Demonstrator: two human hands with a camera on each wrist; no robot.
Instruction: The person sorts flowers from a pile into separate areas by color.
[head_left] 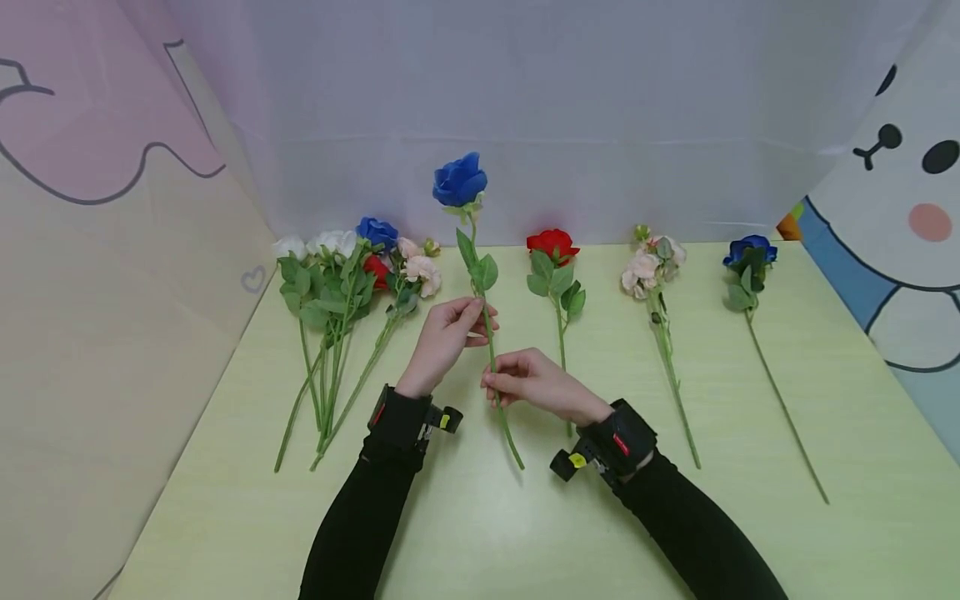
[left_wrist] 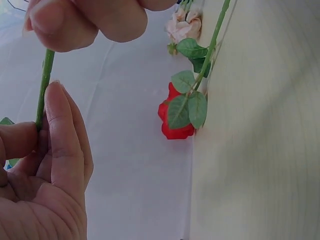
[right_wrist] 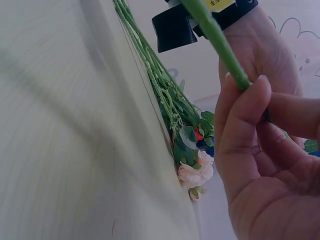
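A blue rose [head_left: 460, 181] on a long green stem is held upright, slightly tilted, over the middle of the table. My left hand [head_left: 452, 333] pinches its stem just below the leaves, thumb against fingers. Lower down, my right hand [head_left: 536, 383] pinches the same stem [right_wrist: 220, 45] between thumb and fingertips. The stem's bottom end hangs below the right hand. Right of the held flower lies a red rose [head_left: 553, 246], its stem partly behind my right hand; the left wrist view shows this red rose [left_wrist: 177, 112] with its leaves close by.
At the left lies a bunch of white, blue, red and pink flowers [head_left: 330, 292], stems crossing. A pink flower spray [head_left: 651, 267] and another blue rose [head_left: 750, 254] lie at the right of the pale table [head_left: 480, 542]. A white curtain [head_left: 525, 100] hangs behind the table.
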